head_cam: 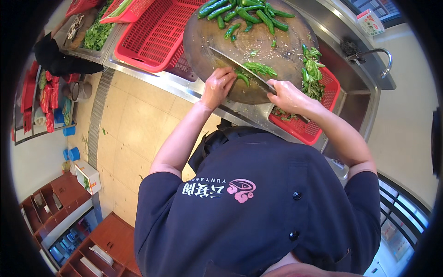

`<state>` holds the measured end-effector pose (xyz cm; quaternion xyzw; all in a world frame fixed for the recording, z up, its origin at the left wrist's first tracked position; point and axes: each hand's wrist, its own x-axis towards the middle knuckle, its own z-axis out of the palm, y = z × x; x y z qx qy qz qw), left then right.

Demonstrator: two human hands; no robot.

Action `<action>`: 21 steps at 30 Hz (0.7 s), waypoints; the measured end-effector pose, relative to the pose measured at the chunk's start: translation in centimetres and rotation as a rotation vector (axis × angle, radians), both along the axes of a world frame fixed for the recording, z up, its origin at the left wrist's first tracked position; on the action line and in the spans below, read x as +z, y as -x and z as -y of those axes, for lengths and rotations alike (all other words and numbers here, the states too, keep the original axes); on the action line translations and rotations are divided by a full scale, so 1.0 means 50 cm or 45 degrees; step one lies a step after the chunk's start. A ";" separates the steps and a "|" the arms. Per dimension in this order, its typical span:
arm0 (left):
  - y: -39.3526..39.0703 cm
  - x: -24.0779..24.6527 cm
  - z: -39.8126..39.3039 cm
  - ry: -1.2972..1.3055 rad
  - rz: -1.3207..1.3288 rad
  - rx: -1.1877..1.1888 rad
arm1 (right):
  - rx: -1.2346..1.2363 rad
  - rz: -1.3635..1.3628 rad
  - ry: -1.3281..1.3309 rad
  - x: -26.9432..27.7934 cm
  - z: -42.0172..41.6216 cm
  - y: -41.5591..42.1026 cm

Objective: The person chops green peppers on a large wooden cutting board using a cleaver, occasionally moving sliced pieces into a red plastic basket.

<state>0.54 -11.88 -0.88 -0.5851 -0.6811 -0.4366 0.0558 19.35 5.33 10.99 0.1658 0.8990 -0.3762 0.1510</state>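
Note:
A round wooden chopping block (214, 38) stands before me at the sink counter. My right hand (290, 98) grips the handle of a large kitchen knife (242, 67), its blade lying diagonally over the block. Close to the blade, my left hand (218, 86) has curled fingers against a piece of green pepper (243, 78). Whether those fingers pinch the piece is unclear. Sliced green pepper (260, 69) lies on the blade's far side. Whole green peppers (247, 14) are heaped at the block's far edge. Pale seeds dot the wood.
A red plastic basket (330, 90) with cut green peppers sits right of the block, partly under my right forearm. Another red basket (138, 65) stands at the left, near a tray of chopped greens (98, 36). A curved faucet (375, 51) rises at the right.

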 end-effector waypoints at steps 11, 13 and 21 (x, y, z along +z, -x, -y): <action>-0.003 -0.011 0.005 -0.054 0.000 -0.025 | 0.030 -0.015 0.028 -0.007 0.018 0.015; -0.003 -0.014 0.010 -0.063 0.002 -0.003 | 0.045 0.122 0.080 0.032 0.002 0.022; -0.004 -0.014 0.003 -0.071 -0.001 -0.004 | -0.052 -0.046 0.117 -0.041 0.020 0.029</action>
